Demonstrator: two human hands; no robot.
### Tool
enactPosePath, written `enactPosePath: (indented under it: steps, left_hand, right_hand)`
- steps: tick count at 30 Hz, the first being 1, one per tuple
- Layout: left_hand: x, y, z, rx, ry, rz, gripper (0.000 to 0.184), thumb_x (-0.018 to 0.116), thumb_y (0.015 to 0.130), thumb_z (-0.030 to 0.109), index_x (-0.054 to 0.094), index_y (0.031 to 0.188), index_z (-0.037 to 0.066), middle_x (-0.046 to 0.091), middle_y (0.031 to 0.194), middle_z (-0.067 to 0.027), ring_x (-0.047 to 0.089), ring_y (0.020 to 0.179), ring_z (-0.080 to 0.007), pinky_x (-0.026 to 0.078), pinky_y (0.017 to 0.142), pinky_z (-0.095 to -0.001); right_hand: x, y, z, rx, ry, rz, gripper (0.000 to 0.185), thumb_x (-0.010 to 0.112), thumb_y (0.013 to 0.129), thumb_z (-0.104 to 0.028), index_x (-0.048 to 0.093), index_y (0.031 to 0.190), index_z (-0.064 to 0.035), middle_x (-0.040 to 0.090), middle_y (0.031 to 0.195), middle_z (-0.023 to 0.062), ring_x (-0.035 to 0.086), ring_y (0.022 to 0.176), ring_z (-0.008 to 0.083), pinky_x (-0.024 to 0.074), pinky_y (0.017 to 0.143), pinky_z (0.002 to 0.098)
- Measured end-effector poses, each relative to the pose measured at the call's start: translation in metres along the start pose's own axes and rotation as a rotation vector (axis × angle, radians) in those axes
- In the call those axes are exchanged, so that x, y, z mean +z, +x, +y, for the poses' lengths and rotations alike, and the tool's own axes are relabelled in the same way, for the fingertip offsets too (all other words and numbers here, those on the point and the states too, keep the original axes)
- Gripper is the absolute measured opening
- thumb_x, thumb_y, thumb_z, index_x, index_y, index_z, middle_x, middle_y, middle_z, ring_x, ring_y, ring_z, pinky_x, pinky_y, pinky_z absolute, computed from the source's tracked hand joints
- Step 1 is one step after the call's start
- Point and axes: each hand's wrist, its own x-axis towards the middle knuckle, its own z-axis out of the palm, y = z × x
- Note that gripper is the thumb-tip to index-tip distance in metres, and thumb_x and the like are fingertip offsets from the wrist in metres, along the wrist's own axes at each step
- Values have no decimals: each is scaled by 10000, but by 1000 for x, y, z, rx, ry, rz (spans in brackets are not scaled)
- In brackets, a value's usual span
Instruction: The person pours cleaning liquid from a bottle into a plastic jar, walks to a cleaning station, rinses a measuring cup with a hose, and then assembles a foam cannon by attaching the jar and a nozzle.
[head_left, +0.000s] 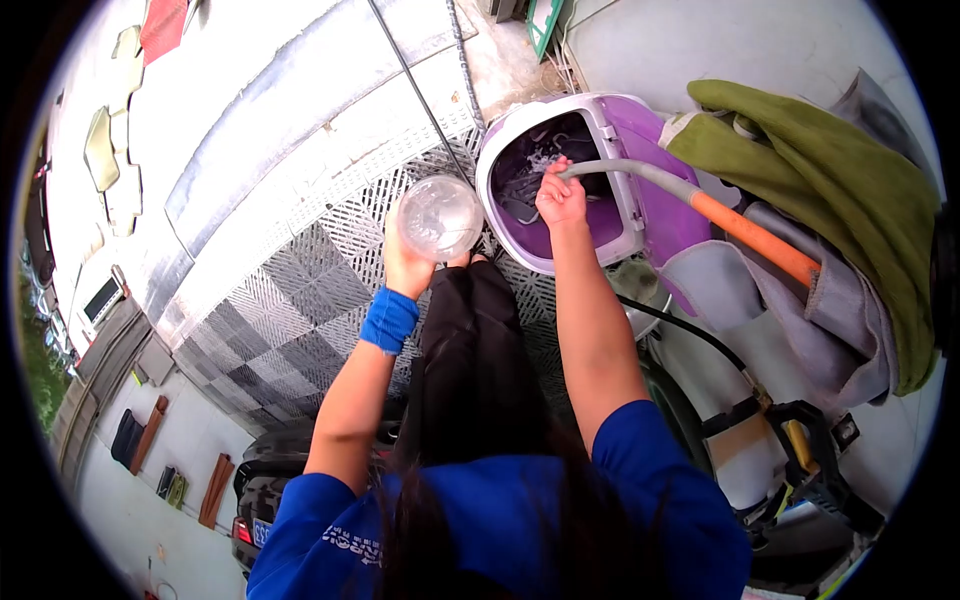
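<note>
My left hand [406,266], with a blue band [390,320] at the wrist, is closed around a clear round container [440,218]. Whether liquid fills it is hard to make out. My right hand [562,197] grips the grey end of a hose [640,172] that turns orange farther along. That hand is over the opening of a white and purple tub [540,262], whose purple lid [672,215] stands open on the right. Dark cloths [525,180] and some whitish, foam-like patches show inside.
Olive green [850,170] and grey cloths [800,330] hang at the right. Below them is a black tool-like machine [820,460] with a black hose. Perforated floor tiles [300,290] lie underfoot. A thin dark pole [415,80] slants down toward the container.
</note>
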Motion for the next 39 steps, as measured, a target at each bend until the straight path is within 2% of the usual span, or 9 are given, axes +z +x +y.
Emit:
enactPosePath:
  steps: [4, 10, 16, 22, 26, 28, 32, 36, 39]
  left_hand:
    - [-20, -17, 7, -93, -141, 57, 933, 865, 655, 85, 331, 1419, 44, 488, 1355, -133, 504, 1244, -266, 420, 1053, -382]
    - [-41, -25, 24, -53, -24, 145, 1107, 908, 552, 17, 254, 1444, 62, 455, 1387, -127, 482, 1268, -287, 422, 1062, -404]
    - [-49, -24, 39, 29, -21, 189, 1137, 941, 568, 120, 220, 1444, 51, 422, 1426, -149, 457, 1294, -290, 375, 1095, -426]
    - [-44, -19, 65, -49, -109, 237, 1106, 940, 584, 156, 235, 1427, 44, 472, 1387, -162, 460, 1292, -295, 336, 1118, -441]
    - [-41, -15, 89, -88, -98, 218, 1092, 931, 596, 134, 232, 1431, 51, 472, 1393, -162, 458, 1294, -297, 341, 1115, -444]
    - [-35, -12, 102, -16, -105, 243, 879, 836, 677, 66, 324, 1391, 19, 481, 1365, -153, 491, 1253, -272, 399, 1065, -415]
    - [-31, -12, 115, 9, -169, 261, 676, 746, 748, -15, 425, 1343, -7, 495, 1326, -139, 529, 1201, -244, 462, 1009, -387]
    - [-32, -13, 122, 32, -24, 217, 669, 745, 744, -34, 434, 1335, 3, 498, 1323, -136, 534, 1191, -239, 469, 1000, -390]
    - [-29, -18, 125, 15, -250, 305, 666, 758, 739, -19, 446, 1327, 3, 507, 1313, -132, 540, 1181, -234, 479, 985, -391]
  right_hand:
    - [-7, 9, -16, -62, -113, -14, 352, 528, 980, -321, 667, 823, -38, 567, 650, 62, 410, 397, 128, 293, 375, 263]
    - [8, 24, -26, -249, -161, 266, 173, 535, 970, -119, 641, 1085, -45, 564, 773, 26, 495, 576, 114, 287, 413, 248]
    - [-7, 31, -45, -78, -108, 41, 182, 586, 971, -200, 651, 1077, -67, 617, 811, 65, 513, 580, 118, 278, 366, 210]
    - [-12, 37, -54, 131, 98, 222, 220, 534, 989, -206, 641, 1077, -35, 613, 806, 59, 527, 571, 106, 294, 364, 215]
    - [-22, 43, -49, 137, -311, -369, 247, 516, 980, -195, 689, 1034, -27, 624, 797, 38, 515, 564, 111, 334, 415, 199]
    - [-10, 34, -38, -212, -205, 169, 218, 516, 988, -174, 651, 1091, -38, 629, 808, 52, 564, 650, 123, 409, 494, 195]
    - [15, 38, -26, -414, -78, 491, 277, 549, 956, -92, 632, 1218, -54, 643, 867, 54, 563, 641, 118, 453, 548, 189]
    - [-38, 34, -69, 80, -317, -226, 219, 572, 977, -258, 671, 1027, -69, 591, 781, 45, 480, 495, 69, 358, 432, 166]
    - [-43, 35, -75, -127, -439, -27, 253, 542, 993, -300, 660, 976, -78, 579, 769, 57, 511, 557, 122, 406, 491, 236]
